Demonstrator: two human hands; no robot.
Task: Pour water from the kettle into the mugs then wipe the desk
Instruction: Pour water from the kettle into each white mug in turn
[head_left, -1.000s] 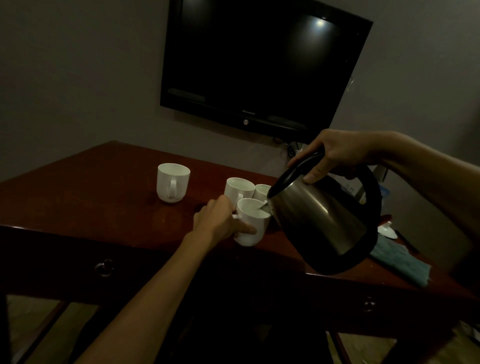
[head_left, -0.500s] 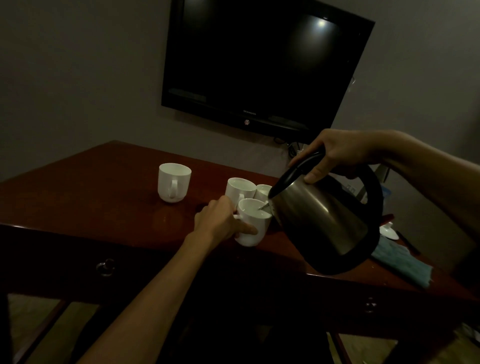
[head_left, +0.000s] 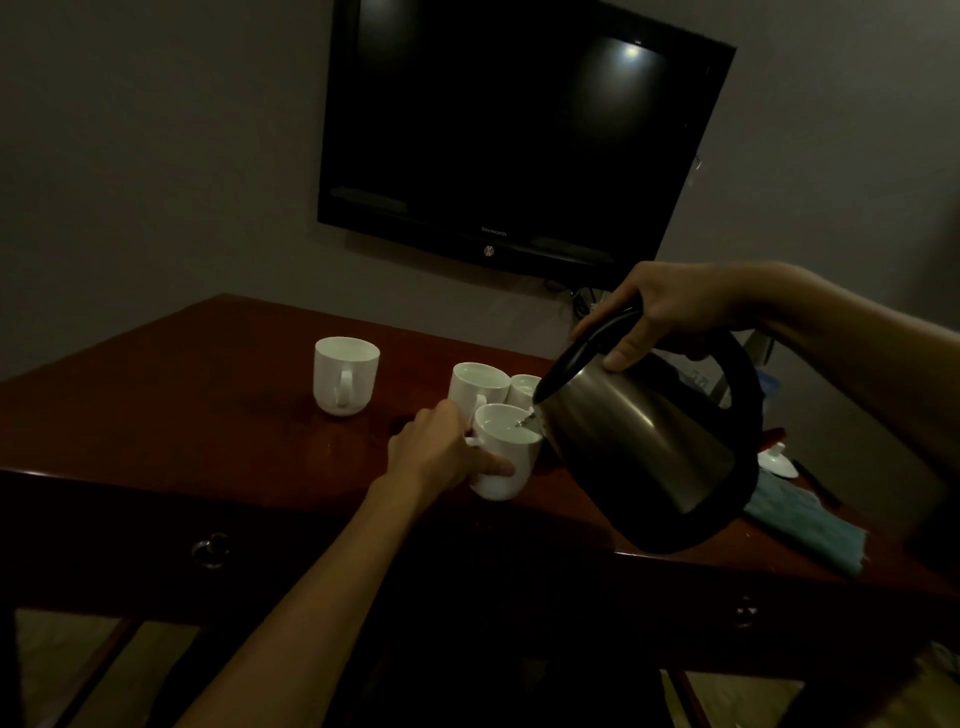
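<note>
Four mugs are sitting on the surface, and I am filling the nearest mug. My left hand is gripping it by the handle side to steady it. My right hand is clasping the kettle by its handle, tipping the spout over the rim. I should be pouring slowly and keeping the spout low. Beyond, the cloth is waiting at the right.

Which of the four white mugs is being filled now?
The nearest mug, held by the left hand under the kettle spout; the others stand untouched.
</note>
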